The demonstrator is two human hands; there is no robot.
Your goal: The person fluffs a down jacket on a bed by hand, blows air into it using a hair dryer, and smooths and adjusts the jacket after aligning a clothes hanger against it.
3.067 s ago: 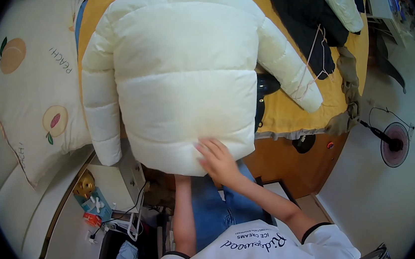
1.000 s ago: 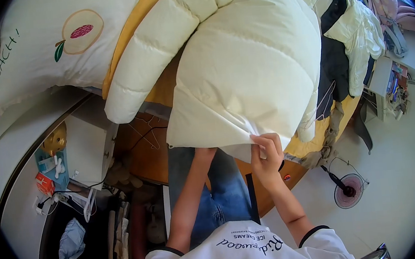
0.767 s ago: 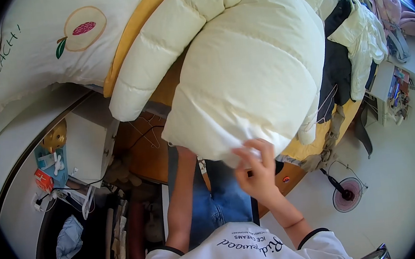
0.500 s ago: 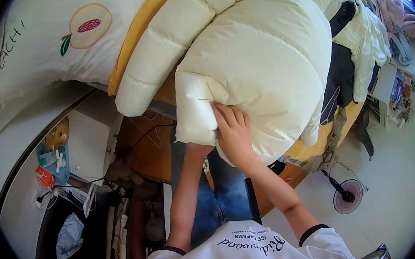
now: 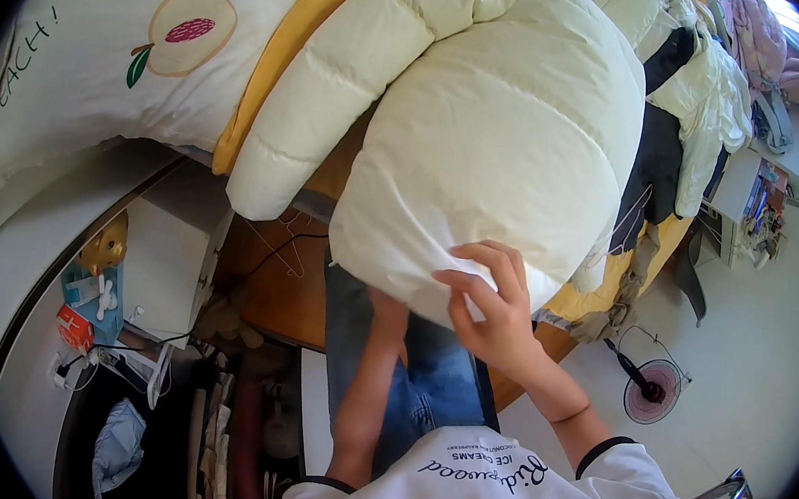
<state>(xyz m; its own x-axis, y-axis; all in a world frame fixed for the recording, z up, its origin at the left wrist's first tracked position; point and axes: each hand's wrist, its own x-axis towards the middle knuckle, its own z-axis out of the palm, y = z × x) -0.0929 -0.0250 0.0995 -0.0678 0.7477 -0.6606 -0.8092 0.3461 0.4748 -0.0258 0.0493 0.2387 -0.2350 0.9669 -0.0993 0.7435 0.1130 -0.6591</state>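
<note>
A cream puffer jacket (image 5: 494,134) spreads over the bed edge, its quilted sleeve (image 5: 301,124) curving down on the left. At the jacket's lower edge, my left hand (image 5: 388,310) reaches beneath the fabric, and its fingers are hidden there. My right hand (image 5: 499,302) is over the lower part of the jacket, fingers bent but apart, fingertips close to the smooth cream surface. Nothing shows between them.
A white pillow (image 5: 106,95) with a peach design lies at upper left. Dark and white clothes (image 5: 664,147) are piled on the yellow bedding to the right. A wire hanger (image 5: 296,255) hangs below the sleeve. A small fan (image 5: 653,389) stands on the floor.
The folded-up lower corner of the jacket has been turned down and now lies smooth. My right hand has moved down and right, off the fold. My left hand remains at the lower edge.
</note>
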